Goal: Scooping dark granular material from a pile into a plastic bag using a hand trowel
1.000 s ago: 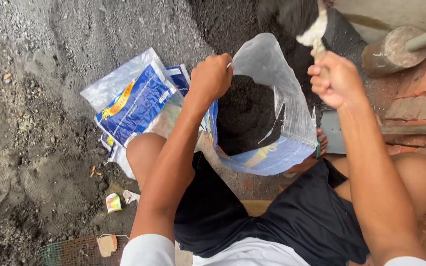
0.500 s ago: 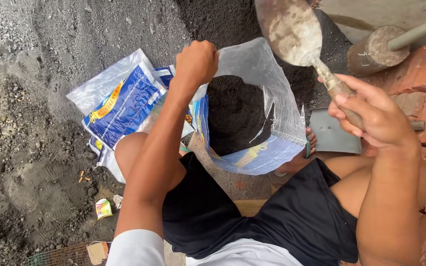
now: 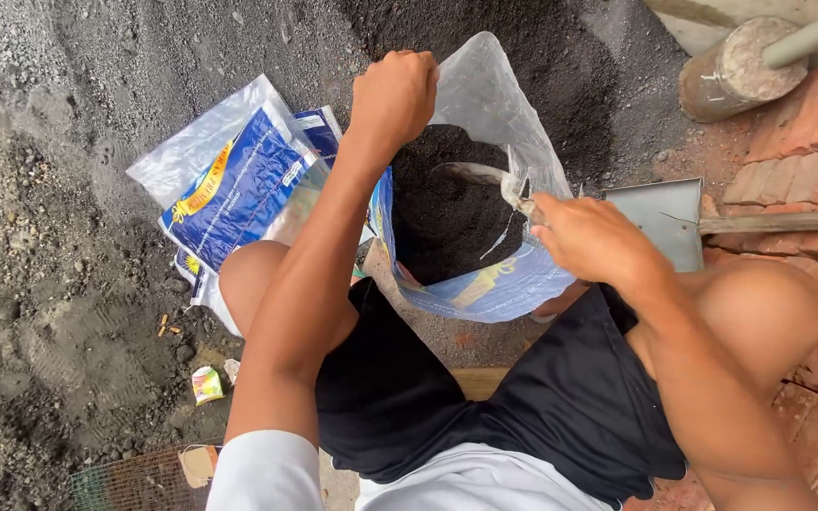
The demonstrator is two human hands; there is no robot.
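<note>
Filling step: left hand point(image 3: 395, 93) grips bag point(image 3: 485, 104) rim; right hand point(image 3: 591, 237) grasps trowel point(image 3: 485, 176) inside, tipping soil point(image 3: 442, 218). Next: scoop again.

Trowel in the bag

Left hand point(image 3: 395, 95) grips the bag point(image 3: 485, 284) rim; right hand point(image 3: 591, 237) tips a trowel point(image 3: 480, 175) over the soil point(image 3: 442, 218) inside.

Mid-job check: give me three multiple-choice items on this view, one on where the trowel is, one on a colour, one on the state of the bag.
1. Where is the trowel blade?
A. Inside the bag
B. On the bricks
C. On the ground

2. What colour is the soil in the bag?
A. Red
B. Near black
C. White

3. How is the bag?
A. Tied shut
B. Lying flat
C. Held open

Answers: 1 A, the right hand dips it into the mouth. 2 B, it looks dark. 3 C, the left hand lifts the rim.
</note>
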